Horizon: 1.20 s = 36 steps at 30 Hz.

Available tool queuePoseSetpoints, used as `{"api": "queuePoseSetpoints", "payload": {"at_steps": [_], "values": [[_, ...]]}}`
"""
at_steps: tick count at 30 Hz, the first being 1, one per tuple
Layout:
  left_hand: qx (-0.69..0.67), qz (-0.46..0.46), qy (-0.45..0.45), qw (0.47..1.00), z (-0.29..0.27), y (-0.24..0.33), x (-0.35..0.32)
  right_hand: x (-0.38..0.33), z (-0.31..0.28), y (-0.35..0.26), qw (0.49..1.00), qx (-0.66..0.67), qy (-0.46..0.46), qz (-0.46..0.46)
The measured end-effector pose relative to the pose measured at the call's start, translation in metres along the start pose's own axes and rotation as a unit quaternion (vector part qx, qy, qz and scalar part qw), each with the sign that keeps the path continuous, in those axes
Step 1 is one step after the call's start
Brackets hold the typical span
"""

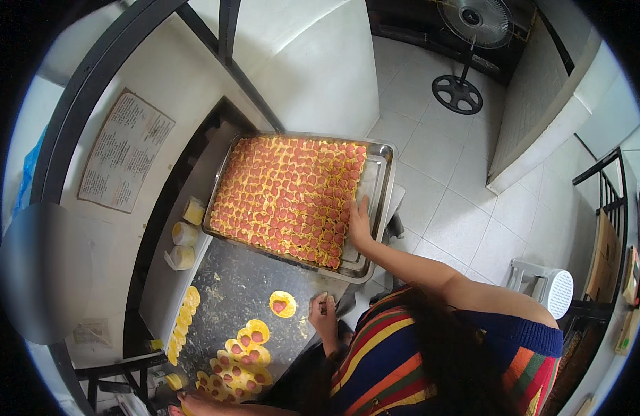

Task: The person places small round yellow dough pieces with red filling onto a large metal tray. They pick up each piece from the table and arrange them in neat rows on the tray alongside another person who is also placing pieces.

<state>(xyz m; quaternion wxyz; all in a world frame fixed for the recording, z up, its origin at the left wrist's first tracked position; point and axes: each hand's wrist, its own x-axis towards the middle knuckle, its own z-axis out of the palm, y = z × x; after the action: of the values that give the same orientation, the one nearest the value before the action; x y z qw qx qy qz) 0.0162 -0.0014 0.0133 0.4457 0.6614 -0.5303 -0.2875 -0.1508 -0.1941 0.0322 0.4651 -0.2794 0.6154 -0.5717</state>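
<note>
A large metal tray (386,166) lies tilted across the work table, filled with rows of small yellow pieces with pinkish-red centres (288,197). My right hand (359,220) rests at the tray's right side against the last rows, its fingers stretched out. By the table's near edge is my left hand (323,315), fingers curled; what they hold, if anything, is hidden. Just left of it lies one flat yellow round (282,304) with a reddish piece on top. More topped rounds (247,353) overlap lower down. Another hand (188,404), apparently a co-worker's, is at the lower left.
Plain yellow rounds (184,315) line the dark tabletop's (226,277) left edge. Several small tubs (184,234) stand beside the tray. A printed sheet (125,151) hangs on the wall. Behind me are a white stool (558,294) and a standing fan (470,17) on the tiled floor.
</note>
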Motion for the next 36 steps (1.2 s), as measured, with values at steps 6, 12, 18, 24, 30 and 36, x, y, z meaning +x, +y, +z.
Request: {"api": "queuePoseSetpoints", "payload": {"at_steps": [6, 12, 18, 24, 30, 36], "values": [[-0.017, -0.012, -0.013, 1.000, 0.003, 0.003, -0.001, -0.064, -0.010, -0.017, 0.991, 0.020, -0.112, 0.074], [-0.048, 0.012, 0.015, 0.999, -0.008, -0.009, -0.008, -0.063, -0.014, 0.012, 0.988, 0.015, -0.122, 0.095], [0.171, -0.079, 0.247, 0.951, -0.042, -0.009, -0.036, -0.076, -0.045, 0.001, 0.973, 0.060, -0.222, -0.011], [0.282, -0.187, 0.261, 0.904, -0.057, 0.004, -0.008, -0.098, -0.007, -0.010, 0.818, -0.157, -0.491, -0.256], [0.244, -0.284, 0.258, 0.891, -0.063, 0.001, 0.013, -0.112, 0.061, 0.046, 0.738, -0.266, -0.522, -0.334], [0.226, -0.179, 0.292, 0.912, -0.065, -0.014, -0.007, -0.127, 0.107, 0.062, 0.653, -0.359, -0.505, -0.436]]}}
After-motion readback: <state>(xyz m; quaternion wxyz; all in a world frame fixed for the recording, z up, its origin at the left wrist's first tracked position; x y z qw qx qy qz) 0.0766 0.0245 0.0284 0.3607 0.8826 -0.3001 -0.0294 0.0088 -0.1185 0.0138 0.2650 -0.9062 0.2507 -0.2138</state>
